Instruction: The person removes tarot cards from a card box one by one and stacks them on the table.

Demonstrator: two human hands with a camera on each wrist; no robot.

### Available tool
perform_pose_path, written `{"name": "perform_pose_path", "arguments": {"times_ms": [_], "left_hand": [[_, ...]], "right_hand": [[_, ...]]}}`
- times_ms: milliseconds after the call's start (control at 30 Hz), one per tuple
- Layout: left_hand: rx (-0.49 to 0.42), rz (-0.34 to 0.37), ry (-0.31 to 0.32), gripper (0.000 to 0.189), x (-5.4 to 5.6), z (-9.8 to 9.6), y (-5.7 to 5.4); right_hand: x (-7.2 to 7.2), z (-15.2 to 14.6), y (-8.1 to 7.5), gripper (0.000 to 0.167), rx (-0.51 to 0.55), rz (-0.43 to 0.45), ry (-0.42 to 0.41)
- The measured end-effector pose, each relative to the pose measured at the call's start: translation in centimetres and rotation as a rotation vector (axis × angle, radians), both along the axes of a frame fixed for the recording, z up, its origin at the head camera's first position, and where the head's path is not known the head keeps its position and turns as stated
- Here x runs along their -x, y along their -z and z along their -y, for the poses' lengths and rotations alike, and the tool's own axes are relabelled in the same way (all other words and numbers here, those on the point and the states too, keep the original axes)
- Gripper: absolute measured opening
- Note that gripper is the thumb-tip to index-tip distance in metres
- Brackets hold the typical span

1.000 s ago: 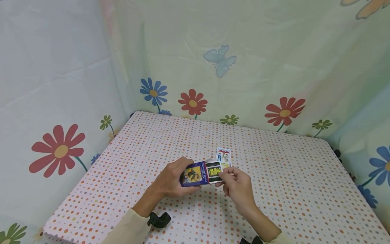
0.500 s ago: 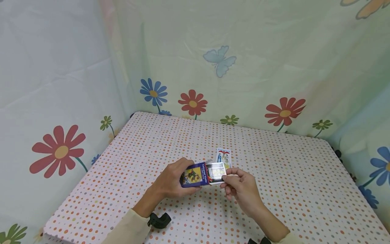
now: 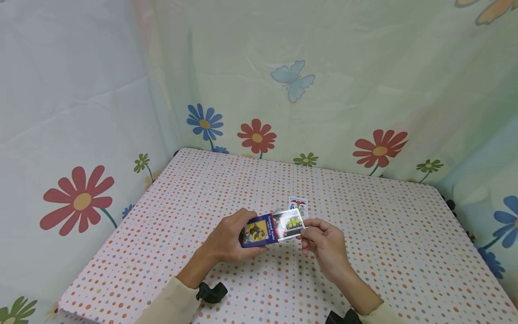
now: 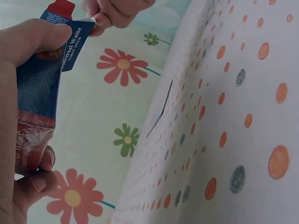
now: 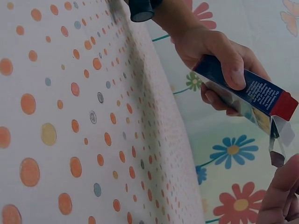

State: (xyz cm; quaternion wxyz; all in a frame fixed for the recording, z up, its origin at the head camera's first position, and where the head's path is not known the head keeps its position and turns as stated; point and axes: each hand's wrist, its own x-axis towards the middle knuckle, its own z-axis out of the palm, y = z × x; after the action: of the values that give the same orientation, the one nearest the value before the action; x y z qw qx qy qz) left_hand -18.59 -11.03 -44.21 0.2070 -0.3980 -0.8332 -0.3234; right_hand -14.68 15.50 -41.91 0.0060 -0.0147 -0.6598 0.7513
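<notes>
My left hand [image 3: 232,238] grips a blue tarot card box [image 3: 255,231] marked "Universal Waite" above the table, fingers and thumb around its sides. From the box's right end sticks out a white-bordered card [image 3: 288,225] with a black face and a yellow-green design. My right hand [image 3: 327,249] pinches that card's outer edge between thumb and fingers. The box's open end shows a red flap [image 5: 284,106] in the right wrist view. Behind the held card, another illustrated card [image 3: 298,204] lies face up on the table, partly hidden.
A table [image 3: 384,243] with a dotted cloth spreads beneath both hands. Flowered curtains [image 3: 323,99] close off its back and sides. A black wrist strap [image 3: 212,292] sits at the left cuff.
The right hand has drawn the card farther out of the box, rightward, and its outer end has tilted up a little. The left hand and box have stayed nearly still.
</notes>
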Motion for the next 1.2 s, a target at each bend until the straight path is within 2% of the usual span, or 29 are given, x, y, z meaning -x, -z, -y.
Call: {"name": "perform_pose_path", "arguments": {"times_ms": [267,600,833,1200], "left_hand": [[0.01,0.014,-0.014,0.069,-0.1,0.0,-0.1],[-0.008,0.0,-0.004,0.07,0.1,0.1,0.0],[-0.016,0.005,0.012,0.069,0.3,0.2,0.2],[0.003,0.018,0.008,0.069,0.1,0.2,0.2]], "right_hand": [[0.7,0.1,0.3,0.021,0.038,0.02,0.096],[2.0,0.5,-0.3,0.02,0.124,-0.026,0.172],[2.6,0.5,-0.4,0.022,0.101,-0.034,0.209],[3.9,0.4,0.3,0.023,0.039,-0.038,0.24]]}}
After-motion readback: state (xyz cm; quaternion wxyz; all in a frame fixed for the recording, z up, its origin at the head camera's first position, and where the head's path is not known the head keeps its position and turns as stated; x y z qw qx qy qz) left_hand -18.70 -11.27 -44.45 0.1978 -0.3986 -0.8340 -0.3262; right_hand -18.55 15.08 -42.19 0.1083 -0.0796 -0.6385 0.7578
